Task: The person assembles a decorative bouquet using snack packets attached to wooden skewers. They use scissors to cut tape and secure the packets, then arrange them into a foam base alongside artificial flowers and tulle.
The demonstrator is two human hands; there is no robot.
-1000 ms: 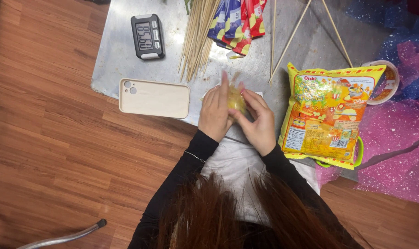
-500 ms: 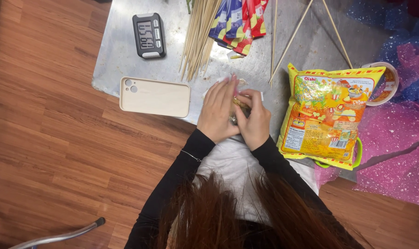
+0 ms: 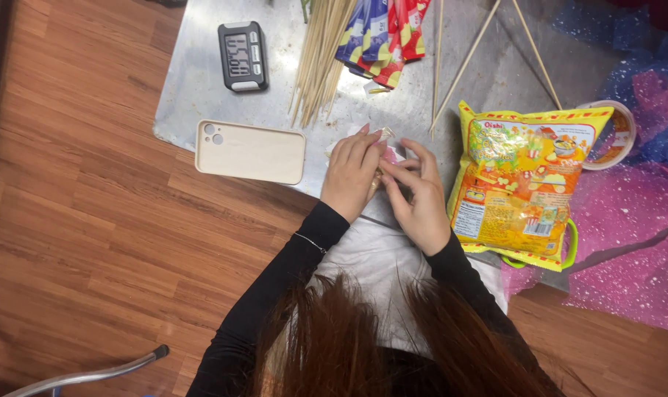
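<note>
Holding a small wrapped item between both hands over a metal tray

Seen from above, a person in black sleeves bends over a grey metal tray (image 3: 201,88) set on a wooden floor (image 3: 91,242). Both hands meet at the tray's near edge. The left hand (image 3: 352,176) lies palm down with its fingers curled over a small crinkly wrapper (image 3: 384,134), of which only a pale, shiny corner shows past the fingertips. The right hand (image 3: 418,198) presses in from the other side, thumb and forefinger pinching the same wrapper — so both hands are closed on it, touching each other.

Just left of the hands lies a cream phone case (image 3: 250,151), face down, partly over the tray's edge. Farther up the tray sits a black digital timer (image 3: 243,56). A bundle of thin wooden skewers (image 3: 321,55) fans out beside it, next to a stack of red and blue packets (image 3: 385,33). Three loose skewers (image 3: 466,62) lie apart — angled across the tray. To the right of the hands rests a large yellow snack bag (image 3: 521,180), well clear of the fingers, with pink and blue glittery fabric (image 3: 628,220) beyond it.
</note>
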